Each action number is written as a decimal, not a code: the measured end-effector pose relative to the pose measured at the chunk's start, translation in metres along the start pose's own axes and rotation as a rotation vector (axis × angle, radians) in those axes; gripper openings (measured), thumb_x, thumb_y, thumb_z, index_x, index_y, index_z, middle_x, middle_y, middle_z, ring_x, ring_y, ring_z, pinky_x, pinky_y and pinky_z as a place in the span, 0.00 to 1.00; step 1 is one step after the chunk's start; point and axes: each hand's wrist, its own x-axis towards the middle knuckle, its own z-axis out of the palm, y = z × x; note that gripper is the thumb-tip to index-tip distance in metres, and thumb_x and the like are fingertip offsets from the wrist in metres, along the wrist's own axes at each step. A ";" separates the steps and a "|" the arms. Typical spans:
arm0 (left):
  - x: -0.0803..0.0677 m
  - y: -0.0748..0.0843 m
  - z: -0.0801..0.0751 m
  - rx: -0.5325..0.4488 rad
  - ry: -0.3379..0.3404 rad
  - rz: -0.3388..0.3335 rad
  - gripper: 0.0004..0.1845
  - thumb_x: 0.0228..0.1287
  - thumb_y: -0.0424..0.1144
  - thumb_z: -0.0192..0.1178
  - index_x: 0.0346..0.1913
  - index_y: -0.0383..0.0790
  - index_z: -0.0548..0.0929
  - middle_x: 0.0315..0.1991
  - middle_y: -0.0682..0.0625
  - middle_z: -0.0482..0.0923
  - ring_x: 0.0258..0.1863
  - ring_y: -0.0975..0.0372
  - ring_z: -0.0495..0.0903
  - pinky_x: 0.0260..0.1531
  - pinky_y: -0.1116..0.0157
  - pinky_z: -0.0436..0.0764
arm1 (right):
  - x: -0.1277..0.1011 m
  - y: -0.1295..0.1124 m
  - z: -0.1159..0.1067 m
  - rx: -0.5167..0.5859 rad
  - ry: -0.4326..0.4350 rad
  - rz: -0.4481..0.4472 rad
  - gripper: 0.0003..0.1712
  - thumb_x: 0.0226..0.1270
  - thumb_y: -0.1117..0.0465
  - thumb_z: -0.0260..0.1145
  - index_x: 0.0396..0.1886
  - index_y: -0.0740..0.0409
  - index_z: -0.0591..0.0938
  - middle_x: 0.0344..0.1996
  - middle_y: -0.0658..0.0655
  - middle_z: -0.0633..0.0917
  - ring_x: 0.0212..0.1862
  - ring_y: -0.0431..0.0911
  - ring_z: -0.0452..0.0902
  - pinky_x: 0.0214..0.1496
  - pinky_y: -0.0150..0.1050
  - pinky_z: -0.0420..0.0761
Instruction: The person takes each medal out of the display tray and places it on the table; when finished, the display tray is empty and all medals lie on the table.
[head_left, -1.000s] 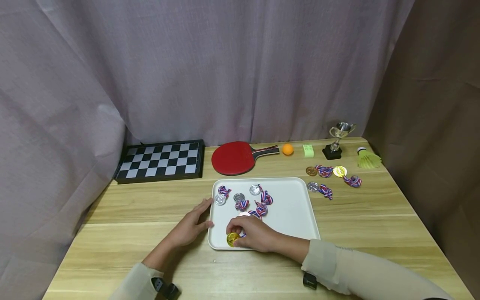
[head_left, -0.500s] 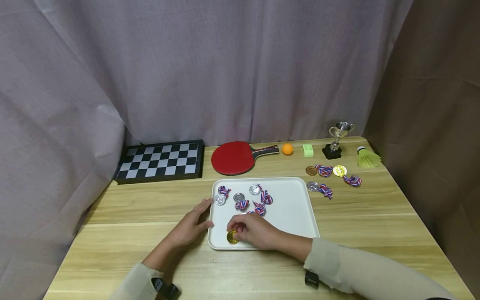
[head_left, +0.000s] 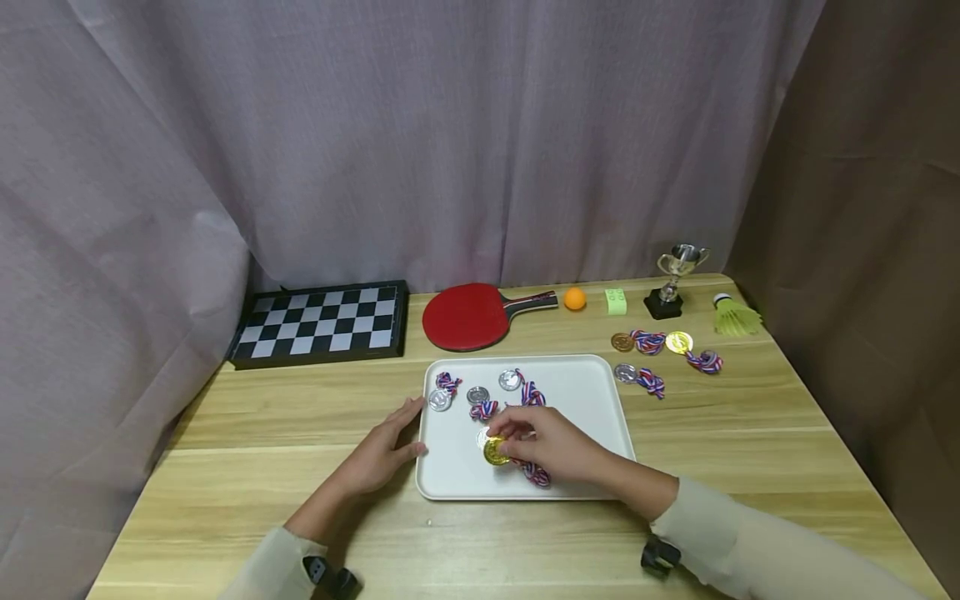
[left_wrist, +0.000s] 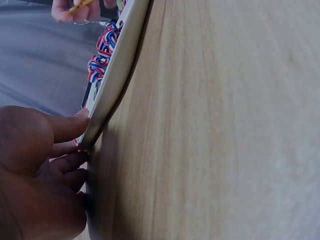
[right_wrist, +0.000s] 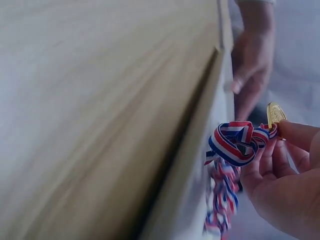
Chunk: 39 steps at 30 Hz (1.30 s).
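I see my right hand over the white tray, its fingers pinched on a gold medal lifted just above the tray floor, its striped ribbon trailing beneath the palm. My left hand rests on the desk, fingers relaxed, thumb touching the tray's left rim. Silver medals lie behind
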 end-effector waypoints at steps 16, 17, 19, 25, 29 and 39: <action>0.002 -0.002 0.002 0.009 0.004 -0.021 0.39 0.73 0.35 0.64 0.81 0.37 0.59 0.81 0.37 0.54 0.82 0.46 0.48 0.79 0.46 0.49 | -0.077 0.016 -0.100 0.077 0.301 0.107 0.17 0.73 0.65 0.68 0.56 0.69 0.82 0.45 0.61 0.86 0.44 0.41 0.84 0.44 0.32 0.86; 0.002 -0.002 0.002 0.010 0.005 -0.022 0.39 0.73 0.35 0.64 0.81 0.37 0.59 0.81 0.38 0.55 0.82 0.46 0.48 0.79 0.46 0.50 | -0.082 0.020 -0.108 0.069 0.322 0.110 0.17 0.73 0.65 0.67 0.57 0.70 0.81 0.45 0.59 0.86 0.44 0.40 0.84 0.44 0.32 0.86; 0.002 -0.003 0.002 0.010 0.006 -0.023 0.39 0.73 0.35 0.64 0.81 0.37 0.59 0.81 0.38 0.55 0.82 0.46 0.48 0.79 0.46 0.50 | -0.091 0.030 -0.124 0.035 0.366 0.138 0.19 0.75 0.63 0.67 0.58 0.70 0.80 0.44 0.55 0.87 0.43 0.37 0.84 0.43 0.31 0.86; 0.001 -0.002 0.001 0.006 0.005 -0.027 0.38 0.73 0.36 0.63 0.81 0.38 0.59 0.81 0.38 0.55 0.82 0.46 0.48 0.79 0.45 0.49 | -0.110 0.069 -0.163 -0.067 0.502 0.234 0.22 0.76 0.60 0.66 0.60 0.71 0.79 0.40 0.48 0.85 0.39 0.33 0.81 0.39 0.28 0.84; 0.001 -0.001 0.001 0.005 0.007 -0.029 0.38 0.73 0.36 0.63 0.81 0.37 0.59 0.81 0.38 0.55 0.82 0.46 0.47 0.79 0.45 0.49 | -0.111 0.089 -0.174 -0.143 0.578 0.269 0.22 0.77 0.60 0.65 0.62 0.72 0.79 0.40 0.50 0.86 0.37 0.29 0.79 0.36 0.26 0.83; 0.001 -0.001 0.002 0.009 0.015 -0.025 0.38 0.73 0.35 0.63 0.81 0.37 0.60 0.81 0.37 0.55 0.82 0.46 0.48 0.79 0.46 0.50 | -0.100 0.112 -0.173 -0.350 0.670 0.338 0.18 0.73 0.64 0.68 0.58 0.70 0.83 0.47 0.71 0.87 0.34 0.22 0.72 0.33 0.21 0.76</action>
